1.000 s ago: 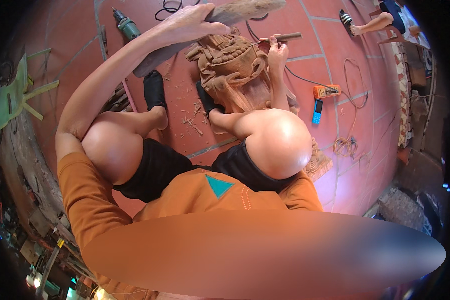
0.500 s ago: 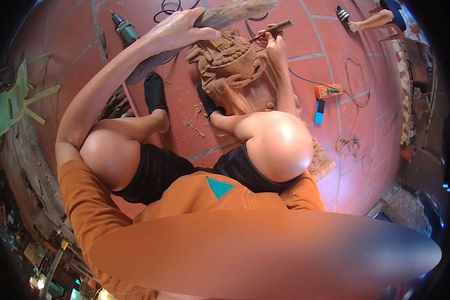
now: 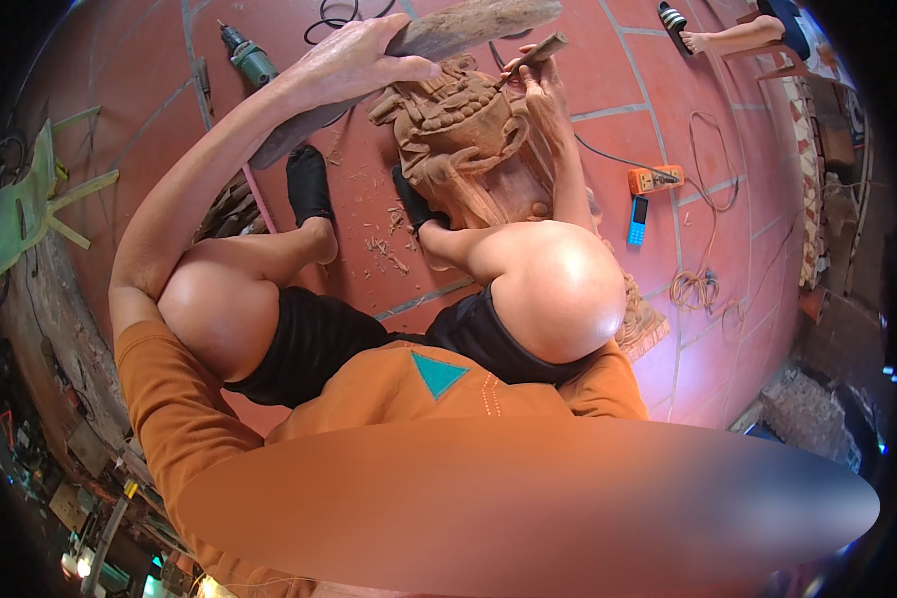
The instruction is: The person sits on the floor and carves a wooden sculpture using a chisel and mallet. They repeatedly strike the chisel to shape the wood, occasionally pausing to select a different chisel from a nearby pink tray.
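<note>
A brown carved wooden sculpture stands on the red tiled floor between my feet in black shoes. My left hand grips a long rough wooden club that stretches across the top of the carving. My right hand is closed around a wooden-handled chisel, its tip set against the upper right of the carving. My bare knees fill the middle of the view.
A green power drill lies at the upper left and a green plastic chair at the left. An orange power strip, a blue phone and coiled cables lie to the right. Another person's sandalled foot is at the top right. Wood chips litter the tiles.
My left hand with the wooden club has come down and a little left. The chisel in my right hand has tilted from lying flat to a steeper angle on the carving.
</note>
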{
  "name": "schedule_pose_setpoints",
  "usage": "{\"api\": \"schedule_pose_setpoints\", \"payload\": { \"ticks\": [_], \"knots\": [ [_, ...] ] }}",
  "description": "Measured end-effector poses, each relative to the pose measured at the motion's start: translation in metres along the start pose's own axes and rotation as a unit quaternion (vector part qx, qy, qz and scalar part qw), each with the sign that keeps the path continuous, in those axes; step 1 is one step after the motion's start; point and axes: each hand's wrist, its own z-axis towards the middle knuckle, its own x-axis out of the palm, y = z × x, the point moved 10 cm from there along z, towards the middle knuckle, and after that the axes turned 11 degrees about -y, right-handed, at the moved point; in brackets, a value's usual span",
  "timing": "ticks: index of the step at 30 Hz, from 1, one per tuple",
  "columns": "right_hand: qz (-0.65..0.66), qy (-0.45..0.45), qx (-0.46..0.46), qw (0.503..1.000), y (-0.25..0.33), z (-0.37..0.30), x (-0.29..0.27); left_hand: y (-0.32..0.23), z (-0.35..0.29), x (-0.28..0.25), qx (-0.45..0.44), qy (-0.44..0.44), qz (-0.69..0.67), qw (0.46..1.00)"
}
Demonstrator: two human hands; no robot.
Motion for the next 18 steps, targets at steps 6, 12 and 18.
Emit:
{"api": "schedule_pose_setpoints", "payload": {
  "ticks": [6, 12, 18],
  "knots": [
    [0.031, 0.001, -0.03, 0.999, 0.007, -0.004, 0.008, -0.002, 0.0, -0.001, -0.001, 0.005, -0.006, 1.0],
    [-0.015, -0.085, -0.011, 0.996, -0.015, 0.002, -0.001, -0.003, 0.001, -0.003, 0.025, -0.023, -0.004, 0.999],
    [-0.028, -0.08, -0.018, 0.996, -0.026, 0.005, 0.009, -0.018, 0.003, -0.015, -0.024, -0.017, -0.03, 0.999]
  ]
}}
